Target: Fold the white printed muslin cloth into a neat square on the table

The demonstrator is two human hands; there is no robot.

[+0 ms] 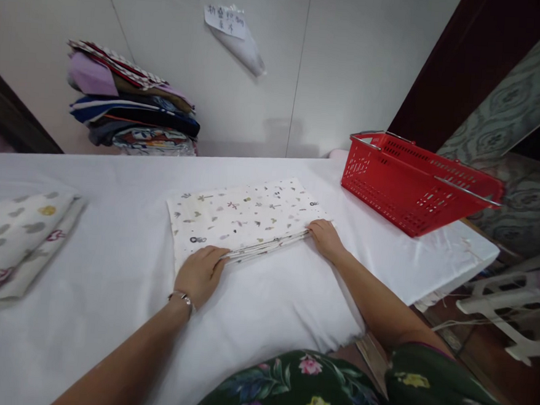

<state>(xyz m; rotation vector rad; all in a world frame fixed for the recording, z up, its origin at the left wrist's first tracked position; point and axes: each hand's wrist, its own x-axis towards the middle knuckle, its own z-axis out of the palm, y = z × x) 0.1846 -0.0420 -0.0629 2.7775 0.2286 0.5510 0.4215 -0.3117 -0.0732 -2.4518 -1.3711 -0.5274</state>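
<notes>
A white printed cloth lies folded in layers on the white-covered table, its stacked edge facing me. My left hand has its fingers closed on the near left corner of that cloth. At the near right corner, my right hand pinches the layered edge. Both thumbs are partly hidden. Small coloured figures cover the top of the cloth.
A red basket stands at the table's back right. Folded clothes are stacked at the back left. Another printed cloth lies at the far left. A white stool is beyond the right edge.
</notes>
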